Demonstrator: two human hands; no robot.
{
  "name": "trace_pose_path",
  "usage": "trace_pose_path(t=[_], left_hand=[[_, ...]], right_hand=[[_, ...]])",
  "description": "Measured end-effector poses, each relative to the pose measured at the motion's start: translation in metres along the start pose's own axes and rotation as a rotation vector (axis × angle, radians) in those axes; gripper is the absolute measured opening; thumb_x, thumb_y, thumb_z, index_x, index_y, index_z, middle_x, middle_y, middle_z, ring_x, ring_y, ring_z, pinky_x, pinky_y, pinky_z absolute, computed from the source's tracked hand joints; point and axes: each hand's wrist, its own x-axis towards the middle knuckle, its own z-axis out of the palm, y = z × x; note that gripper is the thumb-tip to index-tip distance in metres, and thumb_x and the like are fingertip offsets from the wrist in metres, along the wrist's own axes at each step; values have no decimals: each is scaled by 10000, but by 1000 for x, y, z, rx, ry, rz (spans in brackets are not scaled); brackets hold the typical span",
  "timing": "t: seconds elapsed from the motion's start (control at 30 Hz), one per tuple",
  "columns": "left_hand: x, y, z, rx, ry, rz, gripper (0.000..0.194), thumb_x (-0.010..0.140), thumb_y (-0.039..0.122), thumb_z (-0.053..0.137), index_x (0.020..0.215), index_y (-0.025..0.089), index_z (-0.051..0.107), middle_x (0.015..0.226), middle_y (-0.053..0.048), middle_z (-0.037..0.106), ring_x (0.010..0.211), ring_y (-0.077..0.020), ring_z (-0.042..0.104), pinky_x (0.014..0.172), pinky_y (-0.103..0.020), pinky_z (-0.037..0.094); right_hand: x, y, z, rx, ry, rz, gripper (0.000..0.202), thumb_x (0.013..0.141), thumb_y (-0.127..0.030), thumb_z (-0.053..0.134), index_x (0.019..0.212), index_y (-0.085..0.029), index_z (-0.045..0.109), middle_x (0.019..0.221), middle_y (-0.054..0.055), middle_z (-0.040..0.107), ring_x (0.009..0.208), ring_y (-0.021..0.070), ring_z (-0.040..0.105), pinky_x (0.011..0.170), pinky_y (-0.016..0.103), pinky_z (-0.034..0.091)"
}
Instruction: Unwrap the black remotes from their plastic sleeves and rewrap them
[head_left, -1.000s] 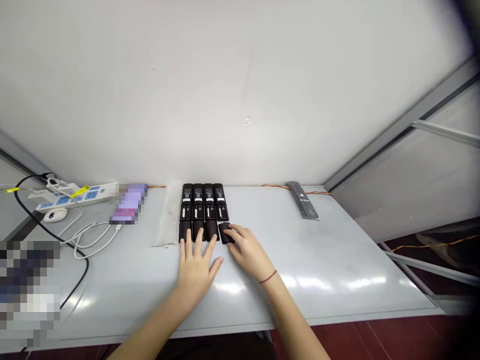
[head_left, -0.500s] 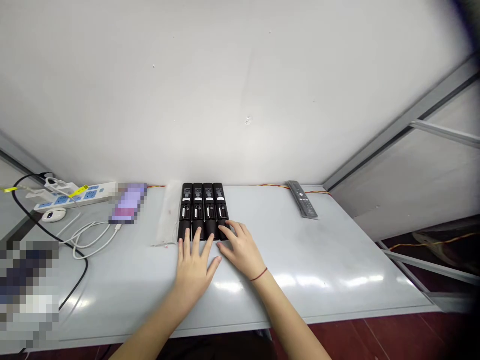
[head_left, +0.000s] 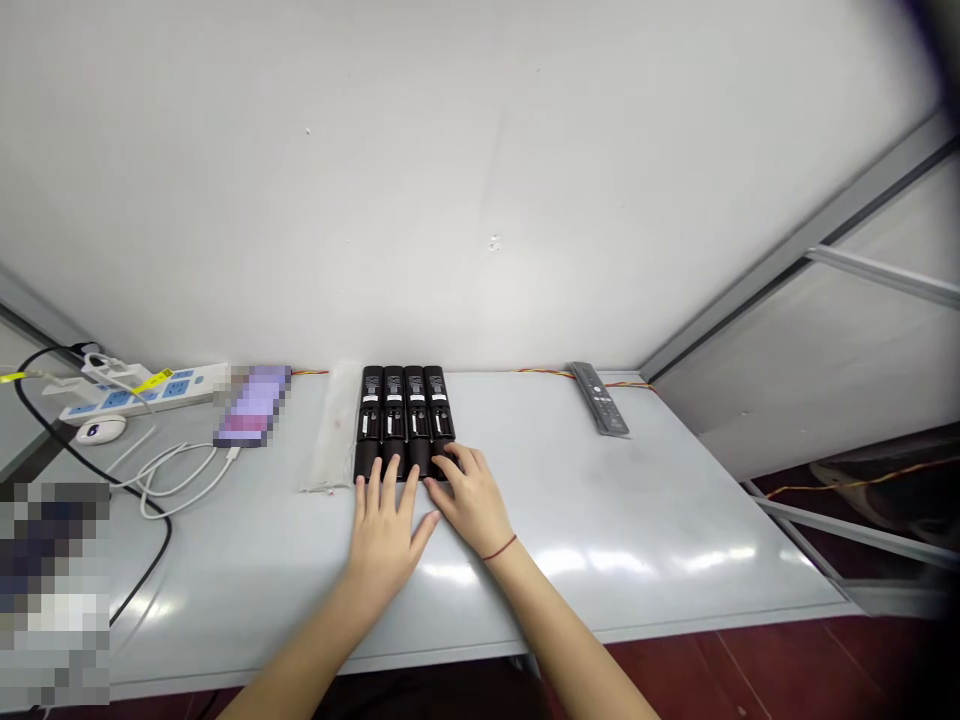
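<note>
Touching 4 black remotes (head_left: 394,402) (backs up), left hand (head_left: 381,540) spread over 3, right hand (head_left: 472,505) half-curled, fingers parted, on the rightmost.

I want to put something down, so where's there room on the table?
There's bare table right of the right hand, from the gray remote to the front edge. Another gap lies between the black remotes and gray remote. The back left is crowded: phone, white cable, power strip.
</note>
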Motion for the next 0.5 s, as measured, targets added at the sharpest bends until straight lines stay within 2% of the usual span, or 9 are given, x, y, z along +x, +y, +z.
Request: trace_pose_path(t=[0.33,0.43,0.5], left_hand=[[1,-2,-1,-52,-12,-8,551,883,460,460,1357,179,472,1473,-175,343,1371,-378,250,1048,-608,286],[10,0,-14,-161,-19,-13,522,883,420,478,1337,161,489,1463,-185,350,1372,-385,240,1049,-622,273],[9,7,-34,-333,-57,31,470,901,380,454,1312,156,508,1432,-178,395,1354,-360,290,1053,-588,303]], right_hand=[[-6,4,-8,74,26,7,301,847,-246,546,1139,-184,578,1169,142,560,1069,272,535,908,451,486],[-6,26,-18,49,89,62,290,862,-286,519,1133,-201,579,1163,140,566,1074,275,545,912,463,473],[-4,56,-30,-22,167,139,276,854,-315,517,1083,-186,601,1114,141,589,1052,274,558,918,457,460]])
